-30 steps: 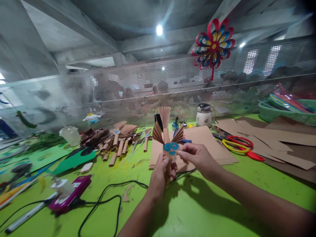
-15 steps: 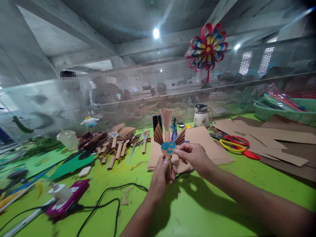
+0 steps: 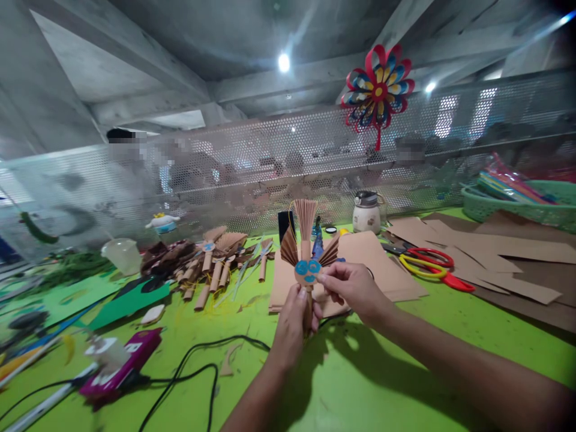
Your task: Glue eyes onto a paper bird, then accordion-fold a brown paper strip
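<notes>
- Green table (image 3: pixel 351 408): everything on it has slipped slightly left in the view over the last second, by a turn of the head, it is judged.
- Paper stack (image 3: pixel 371 249): left untouched behind the hands.
- Right hand (image 3: pixel 355 288): thumb and forefinger are kept pinched together on the disc's right edge.
- Left hand (image 3: pixel 292 318): fingers are wrapped around the figure's lower tube.
- Figure (image 3: pixel 305 249): held above the table, in front of the stack; from a slight left lean it has been brought nearly upright.
- Fans (image 3: pixel 305 219): one is spread at the top, one on each side; no change is seen.
- Disc (image 3: pixel 307 272): kept on the tube's front, below the fans. Nothing seems to have been added, so steadying or adjusting is judged to be the step in hand.
- Blue marks (image 3: pixel 314 266): turned towards the camera.
</notes>
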`<state>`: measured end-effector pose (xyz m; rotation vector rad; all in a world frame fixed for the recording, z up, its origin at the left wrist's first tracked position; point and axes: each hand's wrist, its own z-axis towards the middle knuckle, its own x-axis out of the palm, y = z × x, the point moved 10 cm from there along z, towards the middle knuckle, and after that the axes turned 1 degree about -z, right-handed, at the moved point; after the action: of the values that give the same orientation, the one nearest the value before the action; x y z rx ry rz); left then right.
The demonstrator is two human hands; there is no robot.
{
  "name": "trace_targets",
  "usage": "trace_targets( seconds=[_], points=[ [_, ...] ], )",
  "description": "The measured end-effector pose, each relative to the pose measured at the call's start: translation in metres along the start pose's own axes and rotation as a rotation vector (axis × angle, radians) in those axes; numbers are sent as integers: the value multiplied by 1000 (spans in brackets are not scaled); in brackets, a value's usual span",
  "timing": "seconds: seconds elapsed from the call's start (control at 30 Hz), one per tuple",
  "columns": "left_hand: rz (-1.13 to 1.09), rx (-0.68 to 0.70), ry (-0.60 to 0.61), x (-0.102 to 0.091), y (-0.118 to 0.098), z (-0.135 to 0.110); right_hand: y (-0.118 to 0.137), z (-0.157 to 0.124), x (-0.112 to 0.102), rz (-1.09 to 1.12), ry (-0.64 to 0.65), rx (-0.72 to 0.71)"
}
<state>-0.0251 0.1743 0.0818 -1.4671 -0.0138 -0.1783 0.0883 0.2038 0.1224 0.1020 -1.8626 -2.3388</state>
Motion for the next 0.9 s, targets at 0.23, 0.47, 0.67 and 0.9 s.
trace_targets(
  seconds=[0.23,0.47,0.67,0.9],
  points=[
    [21,-9,-31,-2,-3,-1,0,-2,1,-30,-4,11],
    [42,-10,-83,-8,-5,-2,-4,-2,3,-43,2,16],
    [75,18,-93,-11,-5,1,-8,-3,3,-42,8,11],
    [86,8,-93,-12,-3,3,-10,-4,4,-46,3,9]
  ],
)
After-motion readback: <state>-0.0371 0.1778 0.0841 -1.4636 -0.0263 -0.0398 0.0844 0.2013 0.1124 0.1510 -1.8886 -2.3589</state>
